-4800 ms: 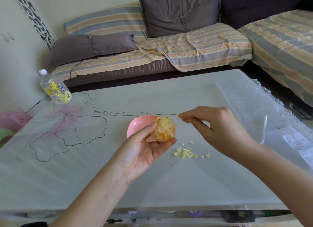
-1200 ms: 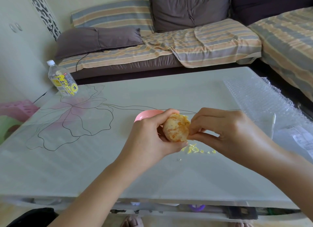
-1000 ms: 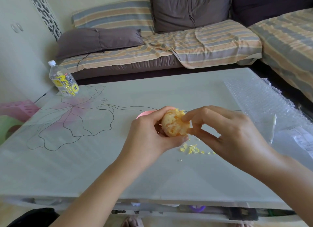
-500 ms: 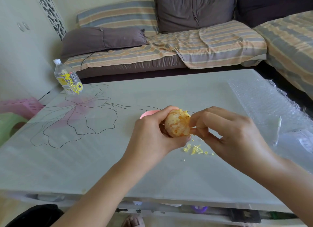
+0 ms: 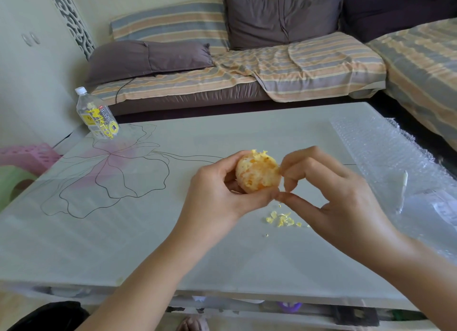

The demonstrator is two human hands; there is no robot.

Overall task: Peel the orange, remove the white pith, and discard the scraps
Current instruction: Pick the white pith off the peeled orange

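Striped sofa [image 5: 247, 83] across the back, and in front of it the pale glass table [image 5: 123, 244] with a flower drawn on its top. Bubble wrap [image 5: 385, 152] covers its right end; a yellow-labelled water bottle [image 5: 97, 115] stands at the far left corner. Over the middle, the left hand [image 5: 217, 194] grips the peeled orange [image 5: 258, 173], fingers curled behind, thumb underneath. The right hand [image 5: 329, 194] is curled in, forefinger tip at the fruit's right edge; whether it has pith pinched, I can't tell. White pith clings to the orange. Pith scraps [image 5: 282, 219] lie on the glass just below the hands.
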